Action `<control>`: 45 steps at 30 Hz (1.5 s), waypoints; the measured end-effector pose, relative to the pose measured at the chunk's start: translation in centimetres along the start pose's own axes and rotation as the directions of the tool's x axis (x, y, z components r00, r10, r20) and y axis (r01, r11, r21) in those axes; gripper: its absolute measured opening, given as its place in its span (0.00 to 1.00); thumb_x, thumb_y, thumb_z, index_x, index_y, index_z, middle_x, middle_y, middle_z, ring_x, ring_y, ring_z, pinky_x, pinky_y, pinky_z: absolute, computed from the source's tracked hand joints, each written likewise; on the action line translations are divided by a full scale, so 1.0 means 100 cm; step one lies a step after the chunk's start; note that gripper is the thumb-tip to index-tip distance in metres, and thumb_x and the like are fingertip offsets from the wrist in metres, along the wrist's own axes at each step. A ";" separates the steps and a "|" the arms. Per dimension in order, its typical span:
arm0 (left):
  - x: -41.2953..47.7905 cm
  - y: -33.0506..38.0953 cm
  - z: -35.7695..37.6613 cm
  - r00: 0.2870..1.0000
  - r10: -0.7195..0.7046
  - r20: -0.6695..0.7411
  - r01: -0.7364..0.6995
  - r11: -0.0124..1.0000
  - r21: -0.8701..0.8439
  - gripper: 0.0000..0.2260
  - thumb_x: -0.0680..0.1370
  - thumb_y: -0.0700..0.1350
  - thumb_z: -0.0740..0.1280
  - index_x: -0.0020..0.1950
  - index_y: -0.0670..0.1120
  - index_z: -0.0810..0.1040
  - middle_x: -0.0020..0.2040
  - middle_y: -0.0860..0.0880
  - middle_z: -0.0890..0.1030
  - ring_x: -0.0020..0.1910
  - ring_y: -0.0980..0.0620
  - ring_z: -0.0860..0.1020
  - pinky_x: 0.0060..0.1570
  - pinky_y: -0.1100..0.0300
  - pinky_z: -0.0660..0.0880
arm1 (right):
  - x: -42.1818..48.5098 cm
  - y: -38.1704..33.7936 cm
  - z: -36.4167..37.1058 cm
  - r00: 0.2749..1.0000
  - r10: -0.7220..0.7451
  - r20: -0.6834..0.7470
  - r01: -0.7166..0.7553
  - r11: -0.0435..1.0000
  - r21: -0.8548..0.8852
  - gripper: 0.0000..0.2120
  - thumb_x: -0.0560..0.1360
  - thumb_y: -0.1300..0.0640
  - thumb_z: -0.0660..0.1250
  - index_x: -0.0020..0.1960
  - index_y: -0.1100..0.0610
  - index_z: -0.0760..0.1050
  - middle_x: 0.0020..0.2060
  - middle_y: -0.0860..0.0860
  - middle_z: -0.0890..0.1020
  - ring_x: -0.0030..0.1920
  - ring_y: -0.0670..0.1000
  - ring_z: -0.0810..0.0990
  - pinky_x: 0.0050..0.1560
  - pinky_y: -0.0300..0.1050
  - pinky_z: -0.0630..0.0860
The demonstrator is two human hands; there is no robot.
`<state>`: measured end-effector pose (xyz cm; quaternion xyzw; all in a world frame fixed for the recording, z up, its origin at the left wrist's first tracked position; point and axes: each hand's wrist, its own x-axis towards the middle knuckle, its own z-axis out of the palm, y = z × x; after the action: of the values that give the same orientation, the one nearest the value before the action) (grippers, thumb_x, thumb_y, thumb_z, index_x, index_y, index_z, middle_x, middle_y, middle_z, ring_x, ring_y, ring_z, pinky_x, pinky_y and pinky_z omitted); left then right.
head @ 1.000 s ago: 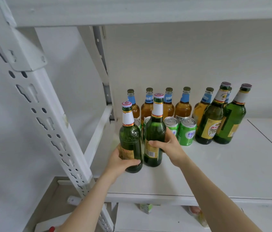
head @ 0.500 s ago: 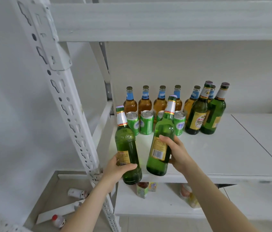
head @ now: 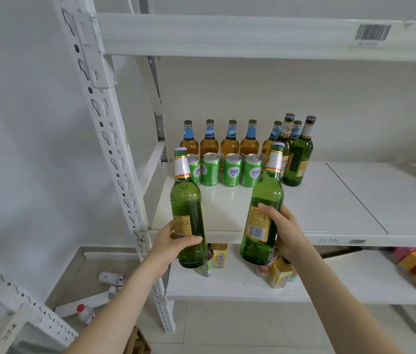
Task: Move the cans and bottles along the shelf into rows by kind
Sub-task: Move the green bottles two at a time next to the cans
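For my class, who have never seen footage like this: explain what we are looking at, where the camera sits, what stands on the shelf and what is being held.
There is no machine here: a person wears a camera on the head, looking down at their own bare arms. The left hand and right hand each grip a green glass bottle, the left bottle and the right bottle, lifted clear in front of the white shelf. On the shelf stand amber bottles at the back, four green cans before them, and two more green bottles beside.

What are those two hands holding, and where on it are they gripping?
Each hand holds one green glass bottle by its lower body, around the label. The left hand grips one bottle, the right hand the other bottle, both lifted off the shelf.
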<state>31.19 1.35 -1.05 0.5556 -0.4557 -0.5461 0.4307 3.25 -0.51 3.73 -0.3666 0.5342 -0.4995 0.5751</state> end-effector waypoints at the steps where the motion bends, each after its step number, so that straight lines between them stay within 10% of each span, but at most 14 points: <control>1: -0.002 0.002 0.004 1.000 0.003 0.001 -0.003 1.000 0.006 0.22 0.65 0.46 0.81 0.55 0.55 0.78 0.46 0.56 0.86 0.50 0.53 0.83 0.43 0.61 0.79 | -0.003 -0.001 -0.006 1.000 -0.002 -0.006 0.002 1.000 0.002 0.18 0.71 0.51 0.76 0.59 0.49 0.78 0.52 0.53 0.85 0.55 0.57 0.83 0.57 0.61 0.78; 11: -0.011 0.015 0.097 0.999 0.026 0.028 -0.028 0.998 0.054 0.31 0.56 0.55 0.82 0.58 0.55 0.78 0.52 0.52 0.84 0.53 0.50 0.82 0.54 0.49 0.79 | -0.020 -0.017 -0.096 0.999 -0.019 -0.036 0.019 1.000 0.000 0.19 0.71 0.52 0.76 0.60 0.50 0.78 0.54 0.54 0.85 0.55 0.58 0.83 0.57 0.61 0.78; 16: -0.018 0.019 0.165 0.999 0.039 0.025 -0.040 0.998 0.046 0.25 0.61 0.51 0.82 0.55 0.57 0.78 0.45 0.57 0.85 0.47 0.56 0.83 0.39 0.65 0.78 | -0.021 -0.032 -0.154 0.999 -0.039 -0.010 0.039 0.999 -0.020 0.18 0.72 0.53 0.75 0.60 0.51 0.78 0.52 0.54 0.85 0.52 0.55 0.84 0.44 0.53 0.80; 27: -0.010 0.037 0.317 0.997 0.049 0.064 -0.057 0.991 0.123 0.33 0.54 0.59 0.80 0.57 0.58 0.77 0.54 0.55 0.83 0.55 0.54 0.79 0.53 0.53 0.78 | -0.020 -0.062 -0.293 0.997 -0.057 -0.048 0.055 0.998 -0.042 0.18 0.72 0.53 0.74 0.61 0.52 0.76 0.52 0.54 0.84 0.52 0.57 0.83 0.43 0.53 0.78; 45: 0.102 0.073 0.501 0.969 0.072 0.235 -0.120 0.974 0.194 0.33 0.55 0.59 0.80 0.58 0.58 0.76 0.55 0.55 0.82 0.55 0.55 0.80 0.44 0.62 0.76 | 0.080 -0.109 -0.453 0.983 -0.127 -0.135 0.133 0.991 0.035 0.19 0.72 0.55 0.74 0.61 0.52 0.76 0.53 0.55 0.84 0.52 0.56 0.83 0.39 0.49 0.80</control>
<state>-19.25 -9.22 2.28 0.5087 -0.5826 -0.5339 0.3418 -43.71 -5.70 4.89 -0.3538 0.5352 -0.5708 0.5124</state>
